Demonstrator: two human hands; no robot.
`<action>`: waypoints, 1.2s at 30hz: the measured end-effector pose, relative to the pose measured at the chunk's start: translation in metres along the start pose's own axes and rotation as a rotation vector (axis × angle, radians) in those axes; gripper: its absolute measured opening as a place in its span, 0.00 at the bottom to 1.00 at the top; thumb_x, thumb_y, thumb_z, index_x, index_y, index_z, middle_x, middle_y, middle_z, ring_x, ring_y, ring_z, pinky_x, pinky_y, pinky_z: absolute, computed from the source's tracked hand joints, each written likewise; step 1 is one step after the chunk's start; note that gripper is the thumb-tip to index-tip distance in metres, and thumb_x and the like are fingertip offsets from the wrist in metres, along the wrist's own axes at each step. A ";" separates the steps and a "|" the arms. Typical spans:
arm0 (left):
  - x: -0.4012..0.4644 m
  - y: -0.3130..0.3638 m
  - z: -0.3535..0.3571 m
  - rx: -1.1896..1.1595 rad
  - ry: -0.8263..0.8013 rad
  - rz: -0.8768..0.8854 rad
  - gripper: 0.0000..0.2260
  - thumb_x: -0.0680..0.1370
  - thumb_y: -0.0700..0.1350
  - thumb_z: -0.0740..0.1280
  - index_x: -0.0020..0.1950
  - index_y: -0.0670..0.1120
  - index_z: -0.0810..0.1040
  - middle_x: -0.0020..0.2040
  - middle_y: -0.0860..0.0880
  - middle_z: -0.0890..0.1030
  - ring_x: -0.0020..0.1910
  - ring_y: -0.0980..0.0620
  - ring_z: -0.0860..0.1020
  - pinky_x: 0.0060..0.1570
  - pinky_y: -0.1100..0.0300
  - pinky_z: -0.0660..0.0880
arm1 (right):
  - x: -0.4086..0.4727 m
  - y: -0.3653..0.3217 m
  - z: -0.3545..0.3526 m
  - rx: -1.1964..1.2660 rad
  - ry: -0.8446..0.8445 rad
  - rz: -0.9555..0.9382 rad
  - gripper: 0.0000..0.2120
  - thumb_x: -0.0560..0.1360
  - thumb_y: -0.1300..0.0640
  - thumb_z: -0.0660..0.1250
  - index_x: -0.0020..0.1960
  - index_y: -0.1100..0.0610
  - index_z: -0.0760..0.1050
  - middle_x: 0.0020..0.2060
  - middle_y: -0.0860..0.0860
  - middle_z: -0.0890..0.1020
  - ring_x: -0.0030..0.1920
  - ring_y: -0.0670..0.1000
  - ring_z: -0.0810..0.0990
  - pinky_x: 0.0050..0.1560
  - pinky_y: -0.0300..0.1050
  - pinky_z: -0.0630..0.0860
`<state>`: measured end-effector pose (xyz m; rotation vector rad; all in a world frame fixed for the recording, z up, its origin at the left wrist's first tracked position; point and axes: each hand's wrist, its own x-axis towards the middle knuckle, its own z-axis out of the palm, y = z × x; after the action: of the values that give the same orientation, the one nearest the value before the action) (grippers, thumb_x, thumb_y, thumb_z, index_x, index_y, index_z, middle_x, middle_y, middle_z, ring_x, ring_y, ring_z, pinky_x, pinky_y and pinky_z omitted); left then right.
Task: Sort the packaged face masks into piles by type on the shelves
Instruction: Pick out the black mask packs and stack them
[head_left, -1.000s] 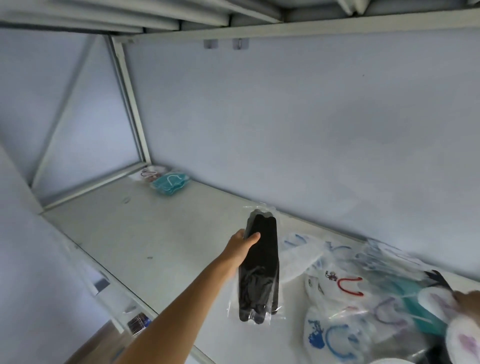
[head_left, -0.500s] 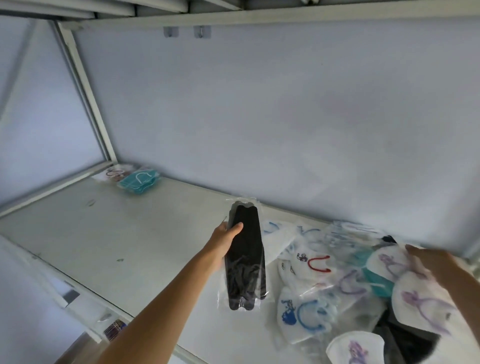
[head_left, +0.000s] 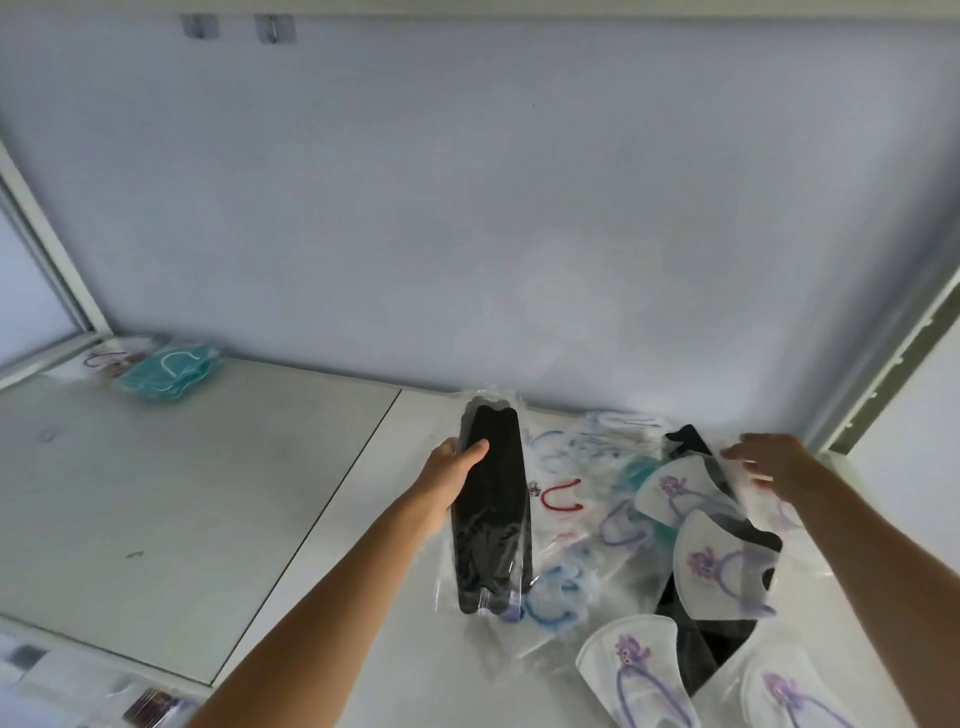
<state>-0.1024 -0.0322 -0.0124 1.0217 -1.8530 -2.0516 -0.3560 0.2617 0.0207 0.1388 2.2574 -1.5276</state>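
A person is standing at a white shelf (head_left: 208, 519) and sorting packaged face masks. The left hand (head_left: 452, 470) is gripping a black mask in a clear wrapper (head_left: 491, 514), thumb lying across its front and the other fingers hidden behind it, so the pack is held upright above the shelf at the left edge of a loose heap of unsorted masks (head_left: 649, 545). The right hand (head_left: 774, 465) is hovering over the far right side of that heap with its fingers spread apart and holding nothing; whether it is touching a wrapper cannot be told. In the heap, white masks with purple prints (head_left: 722, 566) are lying over more black ones. At the far left corner of the shelf, a small pile of teal masks (head_left: 169, 371) is sitting beside one or two white packs (head_left: 104, 361). To do this step well, the black pack probably wants its own spot on the bare shelf, well apart from the teal pile, laid flat so later black packs stack neatly; the slippery wrapper could slide if it is dropped rather than placed.
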 end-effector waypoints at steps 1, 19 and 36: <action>0.001 -0.001 0.001 -0.001 0.001 -0.001 0.16 0.78 0.53 0.66 0.59 0.43 0.73 0.55 0.41 0.81 0.54 0.44 0.80 0.60 0.46 0.76 | 0.002 0.001 0.000 0.015 -0.014 0.010 0.07 0.71 0.65 0.71 0.46 0.61 0.74 0.43 0.56 0.73 0.42 0.54 0.71 0.45 0.46 0.66; 0.004 -0.002 -0.017 0.021 0.055 0.005 0.15 0.78 0.52 0.66 0.58 0.43 0.74 0.55 0.42 0.81 0.54 0.46 0.80 0.59 0.50 0.76 | 0.010 -0.015 0.039 -1.052 0.237 -0.036 0.29 0.66 0.37 0.72 0.54 0.60 0.75 0.56 0.60 0.78 0.61 0.62 0.74 0.64 0.59 0.65; -0.006 0.010 -0.040 0.050 0.091 0.032 0.11 0.77 0.55 0.67 0.51 0.49 0.74 0.57 0.45 0.79 0.60 0.46 0.76 0.66 0.46 0.70 | -0.053 -0.063 0.011 -0.089 0.632 -0.726 0.14 0.78 0.54 0.58 0.60 0.57 0.76 0.53 0.60 0.81 0.51 0.57 0.78 0.51 0.47 0.73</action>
<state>-0.0771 -0.0635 -0.0002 1.0715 -1.8718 -1.9163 -0.3236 0.2345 0.0918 -0.3064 3.0980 -1.9143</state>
